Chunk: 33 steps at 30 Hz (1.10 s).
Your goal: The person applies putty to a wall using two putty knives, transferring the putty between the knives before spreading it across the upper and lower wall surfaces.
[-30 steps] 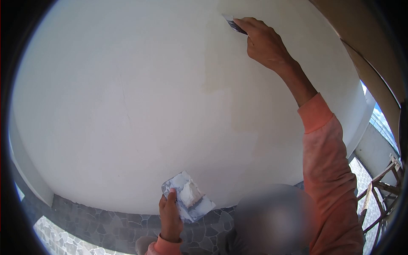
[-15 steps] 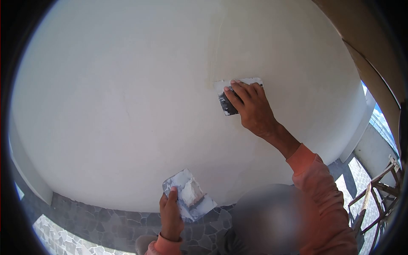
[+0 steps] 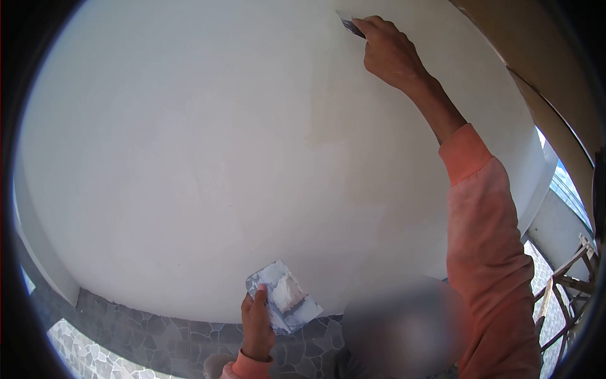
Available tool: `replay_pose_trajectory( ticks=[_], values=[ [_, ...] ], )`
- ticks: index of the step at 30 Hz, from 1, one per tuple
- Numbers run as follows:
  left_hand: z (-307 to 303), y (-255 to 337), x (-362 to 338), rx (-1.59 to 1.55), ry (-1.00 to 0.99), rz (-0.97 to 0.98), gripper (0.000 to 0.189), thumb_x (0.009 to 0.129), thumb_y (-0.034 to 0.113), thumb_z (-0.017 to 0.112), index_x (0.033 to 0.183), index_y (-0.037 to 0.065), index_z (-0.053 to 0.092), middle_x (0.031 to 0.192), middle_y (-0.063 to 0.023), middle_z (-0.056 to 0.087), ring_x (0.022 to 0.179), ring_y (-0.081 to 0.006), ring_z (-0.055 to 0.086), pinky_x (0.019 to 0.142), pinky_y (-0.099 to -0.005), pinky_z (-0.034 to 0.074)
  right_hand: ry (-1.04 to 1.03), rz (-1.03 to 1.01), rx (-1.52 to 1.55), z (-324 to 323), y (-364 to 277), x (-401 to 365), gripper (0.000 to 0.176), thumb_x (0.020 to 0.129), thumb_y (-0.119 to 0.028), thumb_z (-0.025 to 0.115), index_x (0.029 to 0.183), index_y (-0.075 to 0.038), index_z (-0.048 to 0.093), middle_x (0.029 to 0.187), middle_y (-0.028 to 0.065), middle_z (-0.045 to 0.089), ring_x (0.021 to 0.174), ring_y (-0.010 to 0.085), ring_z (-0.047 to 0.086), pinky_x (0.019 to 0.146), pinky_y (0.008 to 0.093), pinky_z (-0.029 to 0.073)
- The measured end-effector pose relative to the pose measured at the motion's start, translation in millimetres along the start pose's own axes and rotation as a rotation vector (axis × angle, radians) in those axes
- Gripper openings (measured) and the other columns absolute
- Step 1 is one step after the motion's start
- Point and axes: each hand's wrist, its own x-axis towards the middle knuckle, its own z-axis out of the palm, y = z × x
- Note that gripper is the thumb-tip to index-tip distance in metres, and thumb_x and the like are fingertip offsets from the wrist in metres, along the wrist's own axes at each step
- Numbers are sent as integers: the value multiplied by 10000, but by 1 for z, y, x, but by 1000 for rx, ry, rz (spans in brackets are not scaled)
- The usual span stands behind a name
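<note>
High on the white wall (image 3: 189,158), my right hand (image 3: 394,54) grips a dark flat scraper (image 3: 351,25), seen at a slant with its edge at the wall. My left hand (image 3: 257,322) is low in front of the wall, its thumb over the near edge of a flat plate (image 3: 273,275). A lump of white paste (image 3: 287,293) lies on that plate. Slightly darker, damp-looking patches show on the wall below my right hand.
Grey stone-patterned floor (image 3: 158,335) runs along the wall's foot, with a sunlit strip at the lower left. A wooden frame (image 3: 568,284) stands at the right edge, near a low outer wall (image 3: 555,221). A blurred round shape covers the lower middle.
My right hand has moved up the wall with the scraper, which is now tilted more edge-on. My left hand and the plate have shifted only slightly.
</note>
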Motion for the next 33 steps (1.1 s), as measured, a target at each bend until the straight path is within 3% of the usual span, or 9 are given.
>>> replay_pose_trajectory(
  ticks=[4,9,10,13,17,20,23,27,33],
  values=[
    [3,3,-3,-34,-15,0,321,1025,202,479,1209,-54,540,1081,-119,662,934,-198,663,814,-333,545,-41,-86,-20,8,-19,-18,422,811,28,542,1228,-1,602,1071,118,624,973,277,612,799,419,514],
    [3,5,-6,-19,-27,-8,336,1023,211,485,1217,-59,537,1084,-117,658,932,-193,653,817,-326,534,-22,-271,-85,17,-62,-77,427,820,14,561,1247,19,576,1217,167,572,1083,276,548,898,417,427],
    [3,4,-5,-13,-22,-1,336,1023,212,484,1217,-58,538,1083,-117,658,933,-193,651,817,-326,533,-67,-278,-98,16,-71,-90,429,835,9,553,1263,39,563,1275,200,543,1115,291,529,923,426,412],
    [1,1,-3,-2,-26,10,335,1022,210,485,1219,-56,540,1085,-114,656,942,-193,646,825,-328,528,-120,-305,-191,14,-92,-126,428,886,-84,583,1294,40,550,1294,201,532,1183,295,508,947,439,407],
    [2,3,-5,12,-11,-12,336,1021,208,489,1220,-57,543,1101,-114,654,959,-193,642,838,-331,523,-250,-364,-158,4,-106,-168,421,907,-103,574,1302,37,541,1311,197,515,1209,298,500,982,455,398],
    [-1,-1,-3,-1,-22,10,334,1020,204,491,1218,-60,542,1106,-117,655,960,-198,646,836,-332,526,-357,-332,54,-12,-101,-180,398,908,-54,551,1296,36,533,1275,195,519,1167,298,518,975,454,406],
    [-1,-2,-3,-17,-33,15,331,1020,200,490,1217,-62,541,1107,-121,657,959,-199,650,834,-334,530,-193,-213,117,-29,-78,-155,398,885,12,544,1282,43,532,1256,196,517,1138,306,525,963,441,417],
    [-1,-1,-2,-22,-44,2,326,1022,196,487,1216,-59,542,1106,-121,656,962,-196,650,836,-334,532,-41,-87,-6,-14,-21,-114,450,847,79,516,1292,18,533,1264,165,529,1151,317,532,1001,437,422],
    [0,-2,-2,-18,-16,13,306,1024,201,482,1197,-42,554,1070,-110,666,925,-200,667,811,-337,550,-57,-160,-63,-3,-2,-91,457,845,53,522,1300,11,532,1271,142,531,1140,302,525,969,431,416]
  ],
)
